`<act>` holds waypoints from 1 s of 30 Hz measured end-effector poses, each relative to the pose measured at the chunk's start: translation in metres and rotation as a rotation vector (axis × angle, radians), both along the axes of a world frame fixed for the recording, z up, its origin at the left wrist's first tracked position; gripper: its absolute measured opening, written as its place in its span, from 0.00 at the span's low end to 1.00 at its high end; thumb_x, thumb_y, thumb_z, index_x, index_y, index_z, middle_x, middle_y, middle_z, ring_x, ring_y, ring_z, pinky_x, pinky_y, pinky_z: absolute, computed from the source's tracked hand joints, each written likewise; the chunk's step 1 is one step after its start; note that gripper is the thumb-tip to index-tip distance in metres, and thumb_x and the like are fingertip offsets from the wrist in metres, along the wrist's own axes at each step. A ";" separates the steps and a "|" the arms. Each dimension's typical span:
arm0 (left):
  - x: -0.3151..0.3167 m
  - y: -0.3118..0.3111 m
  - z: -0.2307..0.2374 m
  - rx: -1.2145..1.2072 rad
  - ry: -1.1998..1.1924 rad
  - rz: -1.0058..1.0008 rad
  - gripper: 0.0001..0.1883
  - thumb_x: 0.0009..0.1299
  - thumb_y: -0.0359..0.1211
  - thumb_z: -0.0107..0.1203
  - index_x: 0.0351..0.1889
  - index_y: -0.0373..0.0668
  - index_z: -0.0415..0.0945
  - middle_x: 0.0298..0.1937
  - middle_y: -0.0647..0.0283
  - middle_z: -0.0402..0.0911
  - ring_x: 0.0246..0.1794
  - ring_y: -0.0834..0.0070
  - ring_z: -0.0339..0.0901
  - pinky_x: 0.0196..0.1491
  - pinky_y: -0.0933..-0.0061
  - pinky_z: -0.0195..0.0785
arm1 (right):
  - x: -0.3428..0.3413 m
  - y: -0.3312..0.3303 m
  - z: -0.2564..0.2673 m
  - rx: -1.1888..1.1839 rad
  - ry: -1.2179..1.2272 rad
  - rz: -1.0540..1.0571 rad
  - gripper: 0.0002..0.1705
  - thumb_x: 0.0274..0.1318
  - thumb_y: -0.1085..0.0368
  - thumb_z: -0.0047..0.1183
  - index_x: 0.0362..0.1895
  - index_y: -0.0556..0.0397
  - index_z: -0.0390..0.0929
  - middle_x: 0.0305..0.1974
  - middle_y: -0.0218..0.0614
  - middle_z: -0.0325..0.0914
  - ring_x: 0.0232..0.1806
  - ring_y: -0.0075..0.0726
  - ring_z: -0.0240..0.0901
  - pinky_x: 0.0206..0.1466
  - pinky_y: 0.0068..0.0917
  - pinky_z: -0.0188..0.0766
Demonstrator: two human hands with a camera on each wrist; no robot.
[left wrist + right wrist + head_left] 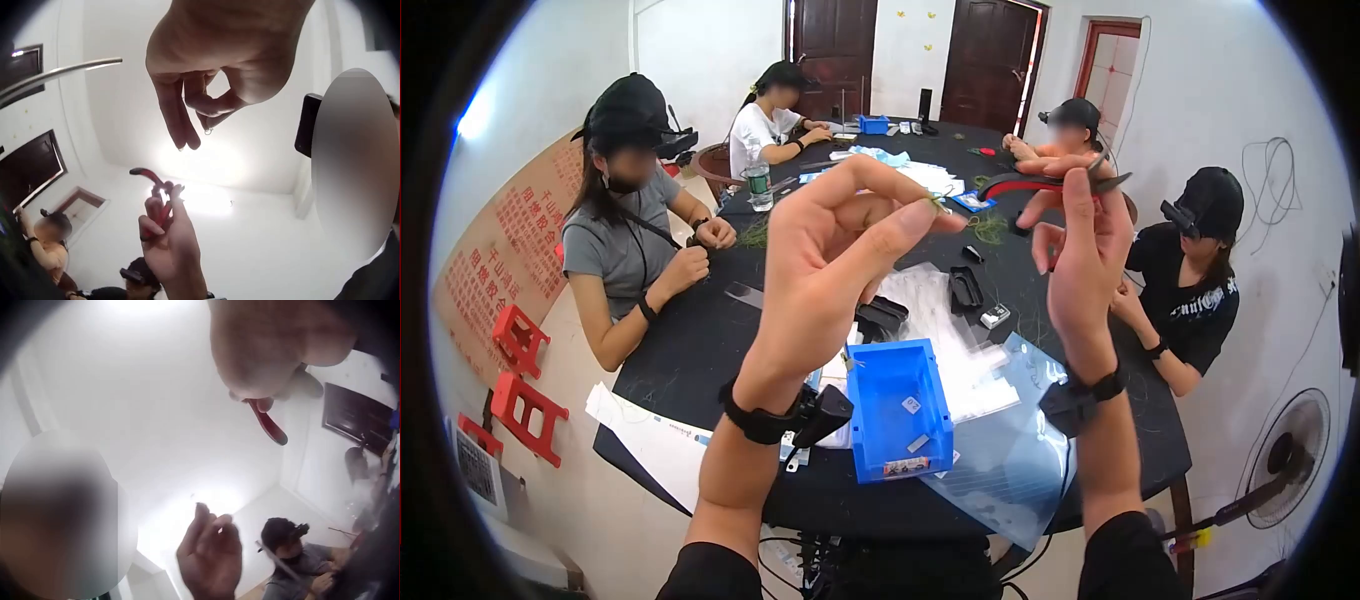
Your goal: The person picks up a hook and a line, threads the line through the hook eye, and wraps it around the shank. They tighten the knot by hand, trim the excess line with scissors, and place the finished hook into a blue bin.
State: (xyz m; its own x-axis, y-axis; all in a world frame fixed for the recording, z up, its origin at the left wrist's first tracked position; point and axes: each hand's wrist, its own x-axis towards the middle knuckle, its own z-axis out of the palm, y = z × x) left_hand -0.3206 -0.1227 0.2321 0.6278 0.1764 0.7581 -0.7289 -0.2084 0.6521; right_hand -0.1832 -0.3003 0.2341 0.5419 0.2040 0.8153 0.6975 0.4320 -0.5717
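Note:
My left hand (830,240) is raised above the table, thumb and forefinger pinching a tiny thin greenish piece (941,201). In the left wrist view a small loop (209,131) shows at those fingertips; its exact kind I cannot tell. Level with it on the right, my right hand (1085,250) grips red-handled pliers (1025,184) with dark metal jaws pointing right, apart from the left hand. From the right wrist, one red handle (270,425) sticks out below the palm. Beneath the hands stands a blue bin (900,400) with small labels inside.
Clear plastic bags (930,310), black plastic trays (966,288) and a translucent blue sheet (1010,440) lie on the black-covered table (690,400). Green strands (990,227) lie farther back beside a water bottle (759,188). Several people sit around the table. A fan (1288,455) stands at right.

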 end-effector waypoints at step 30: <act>0.000 -0.035 -0.016 0.297 -0.290 0.364 0.06 0.71 0.16 0.57 0.43 0.31 0.77 0.54 0.41 0.87 0.37 0.80 0.75 0.52 0.76 0.78 | -0.005 0.002 -0.008 -0.165 -0.678 -0.346 0.09 0.61 0.77 0.60 0.44 0.55 0.78 0.36 0.38 0.75 0.27 0.39 0.74 0.30 0.32 0.72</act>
State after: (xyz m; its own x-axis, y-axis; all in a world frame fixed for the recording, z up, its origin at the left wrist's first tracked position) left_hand -0.3202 -0.1577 0.2158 0.3240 0.0956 0.9412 -0.7162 -0.6252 0.3101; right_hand -0.1883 -0.2979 0.2259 -0.0095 0.2618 0.9651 0.9974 0.0720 -0.0097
